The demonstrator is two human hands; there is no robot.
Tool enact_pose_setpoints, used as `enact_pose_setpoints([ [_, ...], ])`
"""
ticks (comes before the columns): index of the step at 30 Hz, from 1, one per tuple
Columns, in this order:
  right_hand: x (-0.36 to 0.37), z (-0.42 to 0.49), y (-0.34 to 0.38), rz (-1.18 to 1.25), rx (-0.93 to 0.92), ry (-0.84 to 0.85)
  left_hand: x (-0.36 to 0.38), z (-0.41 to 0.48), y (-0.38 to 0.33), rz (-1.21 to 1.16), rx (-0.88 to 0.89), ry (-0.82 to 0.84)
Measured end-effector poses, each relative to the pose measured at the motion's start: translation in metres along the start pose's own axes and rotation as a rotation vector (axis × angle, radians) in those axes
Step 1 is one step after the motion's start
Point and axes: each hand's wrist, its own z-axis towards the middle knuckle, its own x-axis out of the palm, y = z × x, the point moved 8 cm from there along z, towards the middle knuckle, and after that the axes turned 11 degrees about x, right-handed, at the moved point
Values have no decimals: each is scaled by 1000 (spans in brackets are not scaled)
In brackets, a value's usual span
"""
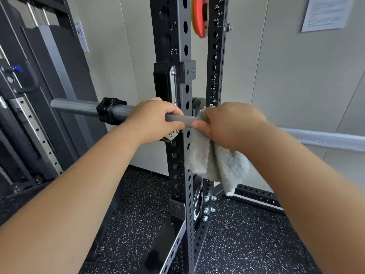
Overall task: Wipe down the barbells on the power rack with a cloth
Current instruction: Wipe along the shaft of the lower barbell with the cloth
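A grey steel barbell (77, 107) lies across the black power rack upright (180, 151), with a black collar (108, 110) clamped on its sleeve at the left. My left hand (156, 120) grips the sleeve just left of the upright. Directly to its right, my right hand (233, 125) holds a fluffy grey cloth (213, 163) wrapped against the bar, and most of the cloth hangs down below the hand. The bar's knurled shaft (327, 140) runs off to the right behind my right forearm.
An orange weight plate (199, 16) hangs high between the two perforated uprights. A dark cable machine (29, 115) stands at the left. The rack's base beams (258, 194) lie on speckled rubber flooring (138, 204). A pale panelled wall with a notice (327, 12) is behind.
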Motion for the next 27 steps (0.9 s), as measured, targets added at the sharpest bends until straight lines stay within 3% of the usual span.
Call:
enact_pose_setpoints([
  [4,3,6,16,14,-1,5,-1,-1,0,0,-3,0],
  [11,0,-26,-30,-116,117,-75,1,0,4,14,13,-21],
  [18,7,-1,-11,33,49,117,2,-2,4,34,10,-26],
  [23,4,-9,-11,-34,99,-23,-1,-3,0,45,27,-44],
  [27,2,-16,-2,-142,64,-182,1,-3,-16,144,166,-16],
])
